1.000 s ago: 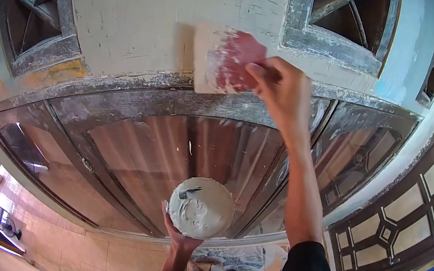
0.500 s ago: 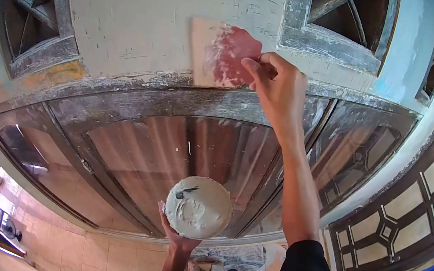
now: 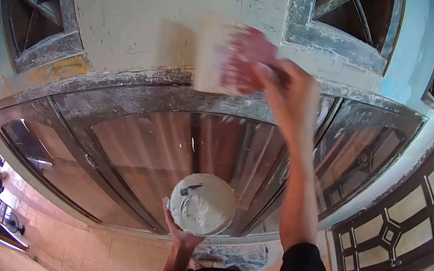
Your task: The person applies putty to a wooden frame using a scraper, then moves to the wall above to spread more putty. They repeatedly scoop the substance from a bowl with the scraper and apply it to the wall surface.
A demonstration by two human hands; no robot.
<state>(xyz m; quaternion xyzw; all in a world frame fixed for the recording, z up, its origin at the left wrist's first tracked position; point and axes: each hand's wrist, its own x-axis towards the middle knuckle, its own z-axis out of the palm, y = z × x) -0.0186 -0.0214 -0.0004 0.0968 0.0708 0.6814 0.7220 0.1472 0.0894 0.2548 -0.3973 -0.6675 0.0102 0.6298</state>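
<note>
My right hand (image 3: 288,93) pinches a flat putty spreader (image 3: 239,58), red on the side near my fingers and pale along the far side, with whitish smears over it; motion blurs both. The spreader hangs just off the off-white wall (image 3: 128,15), casting a shadow to its left. Below, my left hand (image 3: 185,235) holds a round tub of pale putty (image 3: 207,209) from underneath and the left side. A small dark piece (image 3: 190,189) lies on the putty. The fingers beneath the tub are mostly hidden.
Under the wall runs a worn wooden frame (image 3: 136,101) with peeling paint and glass door panels (image 3: 156,148). Latticed vent openings (image 3: 37,2) flank the wall patch. A dark panelled door (image 3: 395,225) is on the right, and tiled floor (image 3: 98,248) lies below.
My right hand has drawn the spreader slightly right and away from the wall, so a separate shadow now shows. The tub in my left hand has shifted slightly up in view.
</note>
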